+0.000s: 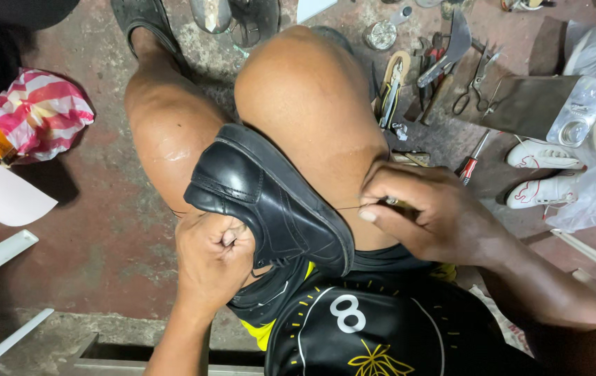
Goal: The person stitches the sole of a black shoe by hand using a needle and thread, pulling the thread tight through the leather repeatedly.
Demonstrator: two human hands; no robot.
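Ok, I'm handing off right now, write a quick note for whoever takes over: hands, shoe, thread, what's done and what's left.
Left hand: fist closed at the black shoe, bracing it between the knees.
Right hand: pinching a small tool, with a thin thread running taut from the shoe's sole edge.
Scissors and a red-handled screwdriver lie on the floor to the right.
Done: a stitch is in hand. Left: how much of the seam remains cannot be seen.

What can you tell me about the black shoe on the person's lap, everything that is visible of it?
The black shoe is a slip-on of smooth, shiny material that looks like leather, with a raised stitched seam around the toe and a dark sole edge. It lies tilted between the person's bare knees, one end toward the upper left and the other toward the body. The left hand grips it from below. The right hand pinches a small tool, from which a thin thread runs taut toward the shoe's edge.
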